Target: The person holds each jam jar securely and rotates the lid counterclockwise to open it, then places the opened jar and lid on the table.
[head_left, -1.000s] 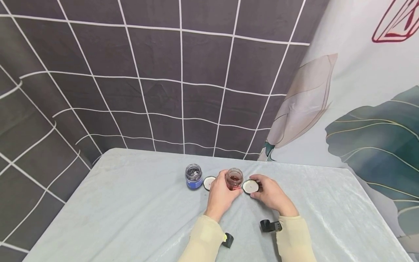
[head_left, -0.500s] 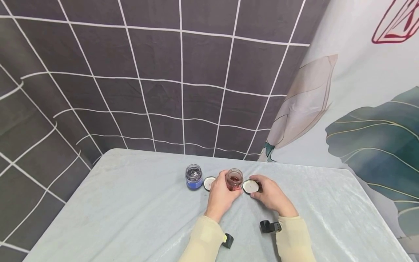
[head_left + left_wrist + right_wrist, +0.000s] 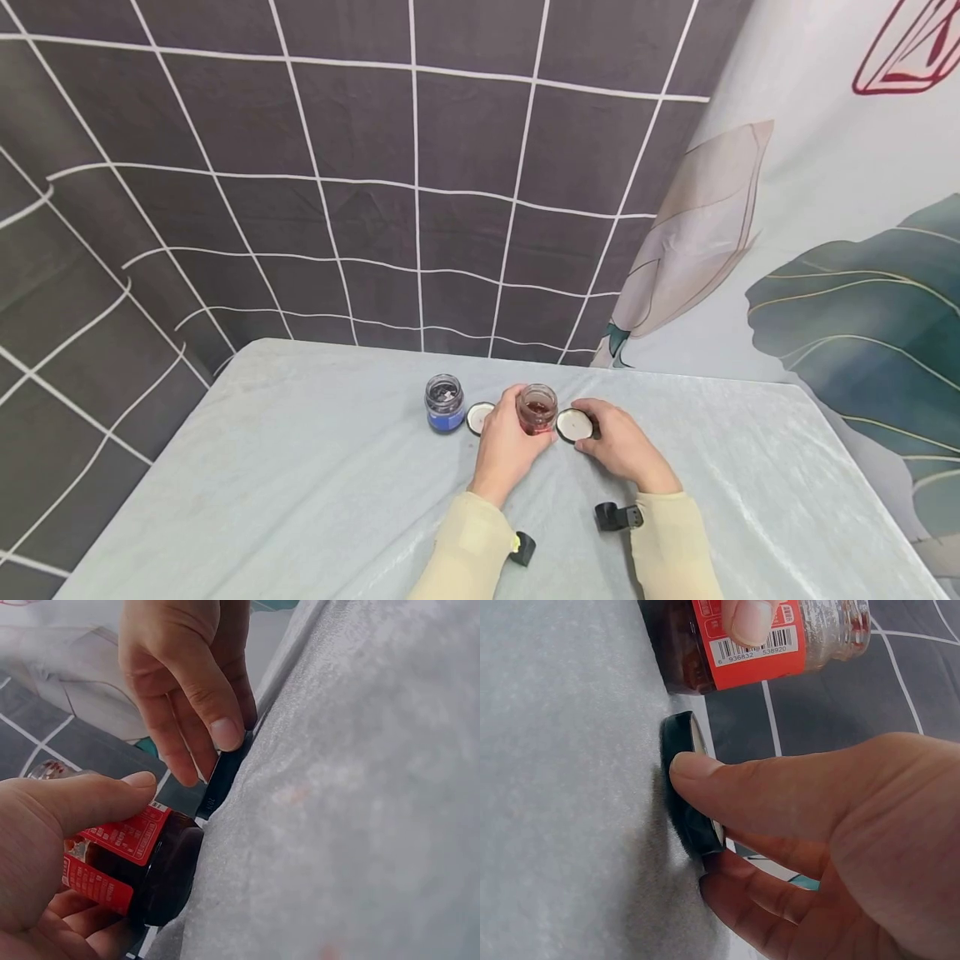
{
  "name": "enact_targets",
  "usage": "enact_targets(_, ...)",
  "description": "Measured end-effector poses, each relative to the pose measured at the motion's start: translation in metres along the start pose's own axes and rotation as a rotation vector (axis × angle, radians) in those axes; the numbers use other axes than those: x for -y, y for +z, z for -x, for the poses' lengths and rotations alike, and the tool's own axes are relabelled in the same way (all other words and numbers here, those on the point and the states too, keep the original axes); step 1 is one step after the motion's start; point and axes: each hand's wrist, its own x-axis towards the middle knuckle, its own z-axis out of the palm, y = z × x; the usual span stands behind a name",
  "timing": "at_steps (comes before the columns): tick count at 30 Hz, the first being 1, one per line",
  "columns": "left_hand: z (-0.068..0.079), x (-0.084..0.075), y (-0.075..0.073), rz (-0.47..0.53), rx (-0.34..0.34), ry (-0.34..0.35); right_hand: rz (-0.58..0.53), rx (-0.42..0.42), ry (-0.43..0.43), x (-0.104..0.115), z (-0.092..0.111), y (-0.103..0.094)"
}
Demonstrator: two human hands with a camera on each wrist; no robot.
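My left hand [image 3: 506,454] grips an uncapped glass jar [image 3: 537,408] with a red label and dark red contents, standing upright on the table. In the left wrist view, the thumb lies across the jar's red label [image 3: 135,832]. Just right of the jar, my right hand [image 3: 621,446] pinches a dark-rimmed lid [image 3: 575,426] by its edge, pale inside facing up. The right wrist view has the lid [image 3: 682,787] flat on the cloth, with the thumb on its rim. The jar and lid sit close together.
A second open jar [image 3: 445,406] with a blue label stands to the left. Between the jars lies another upturned lid [image 3: 477,418], partly behind my left hand. A pale cloth covers the table [image 3: 315,467], and a dark gridded curtain [image 3: 360,208] hangs behind it.
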Motion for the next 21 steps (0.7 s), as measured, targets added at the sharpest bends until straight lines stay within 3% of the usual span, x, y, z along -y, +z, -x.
enact_targets(21, -0.0021, -0.0104, -0.0097, -0.04, 0.011, 0.01, -0.021, -0.025, -0.02, 0.0032, -0.0017, -0.0049)
